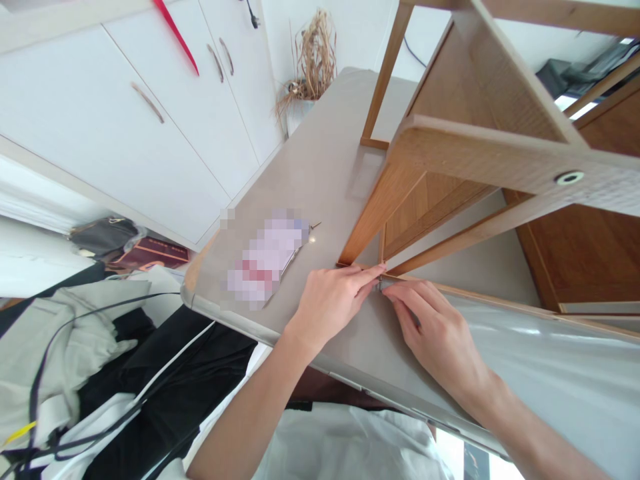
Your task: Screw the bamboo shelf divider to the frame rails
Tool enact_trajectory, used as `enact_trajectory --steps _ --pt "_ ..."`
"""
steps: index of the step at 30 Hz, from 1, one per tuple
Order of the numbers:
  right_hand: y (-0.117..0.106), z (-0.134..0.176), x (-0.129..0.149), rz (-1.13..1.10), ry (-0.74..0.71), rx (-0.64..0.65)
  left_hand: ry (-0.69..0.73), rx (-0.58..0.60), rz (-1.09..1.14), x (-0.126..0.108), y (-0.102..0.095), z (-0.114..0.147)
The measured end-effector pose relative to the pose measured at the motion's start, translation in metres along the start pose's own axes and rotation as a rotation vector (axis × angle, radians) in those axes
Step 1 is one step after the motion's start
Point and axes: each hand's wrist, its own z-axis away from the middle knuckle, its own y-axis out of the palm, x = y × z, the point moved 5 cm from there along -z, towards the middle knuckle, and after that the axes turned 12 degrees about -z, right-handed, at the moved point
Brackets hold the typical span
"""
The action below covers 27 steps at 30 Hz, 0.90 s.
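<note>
A wooden furniture frame [370, 210] with slanted legs and panels stands on the grey-covered table [320, 167]. At the near end of its low rail [450, 290], a small metal fastener [380, 284] sticks out toward me; its exact kind is too small to tell. My left hand [333, 300] has its index finger along the corner of the wood and its thumb underneath, close to the fastener. From the other side, my right hand [440, 327] pinches at the fastener with thumb and index finger, its other fingers curled.
A blurred-out, pale flat item [270, 257] lies left of my hands, beside a small pointed metal piece [315, 226]. White cabinets [165, 133] and a dried plant [316, 60] are behind. Clothes [85, 320] and cables [170, 363] are heaped at the lower left.
</note>
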Motion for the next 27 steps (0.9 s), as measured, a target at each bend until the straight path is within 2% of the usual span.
enact_trajectory --steps 5,11,27 --pt "-0.004 0.001 -0.001 -0.006 0.012 -0.048 -0.007 0.008 -0.012 0.000 0.000 0.000" --pt "-0.009 0.004 -0.001 0.113 -0.004 -0.103 -0.018 0.021 -0.014 0.000 0.001 -0.001" --pt "-0.003 0.008 -0.011 0.098 0.060 -0.002 -0.012 0.011 -0.039 -0.001 0.001 -0.001"
